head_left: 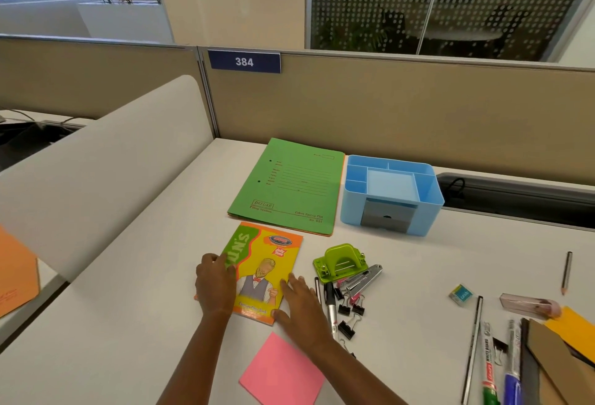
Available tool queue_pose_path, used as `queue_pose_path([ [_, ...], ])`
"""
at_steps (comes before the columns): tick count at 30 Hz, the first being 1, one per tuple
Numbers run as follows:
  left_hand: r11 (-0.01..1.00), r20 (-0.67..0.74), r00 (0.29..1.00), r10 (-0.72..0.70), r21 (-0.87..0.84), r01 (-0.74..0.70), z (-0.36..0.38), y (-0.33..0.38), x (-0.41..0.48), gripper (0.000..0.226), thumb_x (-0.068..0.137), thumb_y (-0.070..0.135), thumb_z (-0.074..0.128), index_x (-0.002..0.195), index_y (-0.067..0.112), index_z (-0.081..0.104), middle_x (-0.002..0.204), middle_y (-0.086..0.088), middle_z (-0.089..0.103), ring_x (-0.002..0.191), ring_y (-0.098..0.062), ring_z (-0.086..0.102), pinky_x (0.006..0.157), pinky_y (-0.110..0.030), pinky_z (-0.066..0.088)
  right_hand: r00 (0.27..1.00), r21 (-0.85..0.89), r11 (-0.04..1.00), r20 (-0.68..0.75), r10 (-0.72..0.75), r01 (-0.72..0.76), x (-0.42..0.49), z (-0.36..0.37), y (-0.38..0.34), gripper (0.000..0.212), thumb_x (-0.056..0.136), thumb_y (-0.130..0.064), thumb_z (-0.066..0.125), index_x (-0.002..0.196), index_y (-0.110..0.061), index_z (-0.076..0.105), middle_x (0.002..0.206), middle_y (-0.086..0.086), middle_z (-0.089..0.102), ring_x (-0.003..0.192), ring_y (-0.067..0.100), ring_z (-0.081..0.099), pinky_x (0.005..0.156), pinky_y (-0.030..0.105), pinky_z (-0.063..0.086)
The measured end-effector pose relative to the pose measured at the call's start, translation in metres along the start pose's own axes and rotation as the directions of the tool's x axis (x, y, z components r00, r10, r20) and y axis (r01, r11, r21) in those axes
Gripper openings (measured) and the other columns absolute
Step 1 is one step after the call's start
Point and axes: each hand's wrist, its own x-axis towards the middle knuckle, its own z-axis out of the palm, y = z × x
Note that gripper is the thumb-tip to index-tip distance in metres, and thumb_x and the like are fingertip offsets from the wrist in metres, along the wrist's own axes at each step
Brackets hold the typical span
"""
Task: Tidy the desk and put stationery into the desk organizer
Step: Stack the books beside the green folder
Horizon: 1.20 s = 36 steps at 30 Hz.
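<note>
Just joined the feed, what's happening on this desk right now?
A person has both hands on a yellow-and-orange exercise book lying on the white desk: the left hand at its left edge, the right hand flat on its lower right corner. Behind it lie a green paper file folder and a blue plastic desk organizer, with no pens or clips showing in it. A green hole punch, a silver stapler and black binder clips lie loose to the book's right.

I see a glossy paper booklet (264, 272) and a matt card folder (289, 185). The organizer (349, 211) looks like smooth plastic, I think.
</note>
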Motion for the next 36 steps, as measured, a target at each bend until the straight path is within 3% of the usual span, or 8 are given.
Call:
queue_pose_path([
  [12, 0.997, 0.004, 1.000, 0.013, 0.081, -0.013, 0.003, 0.000, -0.003, 0.030, 0.089, 0.006, 0.054, 0.116, -0.005, 0.057, 0.115, -0.023, 0.053, 0.104, -0.038, 0.049, 0.080, -0.046, 0.044, 1.000, -0.053, 0.998, -0.001, -0.024, 0.024, 0.003, -0.001, 0.005, 0.058, 0.095, -0.027, 0.044, 0.145, -0.015, 0.016, 0.156, 0.006, 0.005, 0.143, 0.022, 0.002, 0.116, 0.034, 0.006],
  [16, 0.997, 0.014, 1.000, -0.023, 0.080, 0.022, 0.004, 0.009, -0.004, 0.033, 0.086, 0.008, 0.058, 0.114, -0.008, 0.056, 0.119, -0.026, 0.051, 0.109, -0.042, 0.047, 0.086, -0.048, 0.041, 0.998, 0.079, 0.995, -0.034, -0.054, 0.056, -0.001, -0.006, 0.013, 0.054, 0.096, -0.023, 0.043, 0.144, -0.016, 0.020, 0.155, 0.003, 0.010, 0.143, 0.017, 0.006, 0.114, 0.027, 0.010],
  [20, 0.997, -0.040, 0.996, 0.080, 0.003, -0.080, 0.017, 0.034, -0.017, 0.043, 0.082, 0.006, 0.063, 0.119, -0.012, 0.051, 0.124, -0.033, 0.049, 0.120, -0.044, 0.043, 0.097, -0.051, 0.037, 0.972, 0.227, 0.968, -0.230, -0.050, 0.104, -0.016, -0.023, 0.032, 0.041, 0.096, -0.017, 0.043, 0.137, -0.018, 0.039, 0.148, -0.001, 0.032, 0.138, 0.011, 0.025, 0.108, 0.016, 0.017],
  [24, 0.965, -0.071, 0.970, 0.232, -0.109, -0.238, 0.038, 0.084, -0.047, 0.042, 0.081, 0.002, 0.064, 0.120, -0.010, 0.053, 0.124, -0.031, 0.051, 0.119, -0.045, 0.045, 0.096, -0.052, 0.040, 0.923, 0.280, 0.956, -0.383, 0.032, 0.083, -0.040, -0.050, 0.063, 0.034, 0.091, -0.016, 0.040, 0.121, -0.011, 0.055, 0.128, 0.004, 0.055, 0.118, 0.017, 0.051, 0.097, 0.018, 0.035],
  [27, 0.923, -0.052, 0.941, 0.334, -0.182, -0.338, 0.053, 0.124, -0.075, 0.040, 0.084, 0.005, 0.061, 0.122, -0.004, 0.053, 0.127, -0.025, 0.052, 0.122, -0.040, 0.046, 0.097, -0.047, 0.040, 0.885, 0.249, 0.968, -0.458, 0.083, 0.038, -0.061, -0.070, 0.095, 0.034, 0.091, -0.015, 0.040, 0.120, -0.010, 0.057, 0.128, 0.005, 0.055, 0.121, 0.018, 0.050, 0.096, 0.009, 0.027],
  [31, 0.878, 0.045, 0.915, 0.400, -0.306, -0.369, 0.072, 0.172, -0.117, 0.038, 0.087, 0.009, 0.055, 0.125, 0.002, 0.053, 0.135, -0.018, 0.048, 0.127, -0.033, 0.041, 0.103, -0.038, 0.035, 0.831, 0.261, 0.962, -0.517, 0.205, -0.075, -0.093, -0.093, 0.138, 0.034, 0.090, -0.018, 0.041, 0.117, -0.010, 0.059, 0.127, 0.008, 0.056, 0.123, 0.019, 0.047, 0.100, 0.010, 0.024],
  [34, 0.830, 0.105, 0.859, 0.501, -0.338, -0.443, 0.092, 0.193, -0.148, 0.041, 0.086, 0.024, 0.044, 0.113, 0.000, 0.061, 0.122, -0.023, 0.058, 0.116, -0.039, 0.053, 0.093, -0.048, 0.044, 0.755, 0.326, 0.937, -0.581, 0.304, -0.126, -0.118, -0.108, 0.168, 0.028, 0.089, -0.011, 0.045, 0.111, -0.007, 0.062, 0.120, 0.010, 0.060, 0.117, 0.024, 0.052, 0.097, 0.008, 0.025],
  [36, 0.801, 0.121, 0.830, 0.545, -0.367, -0.472, 0.104, 0.206, -0.169, 0.048, 0.086, 0.032, 0.036, 0.116, 0.003, 0.060, 0.125, -0.020, 0.057, 0.119, -0.036, 0.051, 0.094, -0.046, 0.042, 0.724, 0.362, 0.919, -0.592, 0.354, -0.154, -0.134, -0.119, 0.186, 0.026, 0.091, -0.002, 0.048, 0.114, -0.006, 0.060, 0.123, 0.009, 0.058, 0.118, 0.022, 0.051, 0.096, 0.011, 0.027],
])
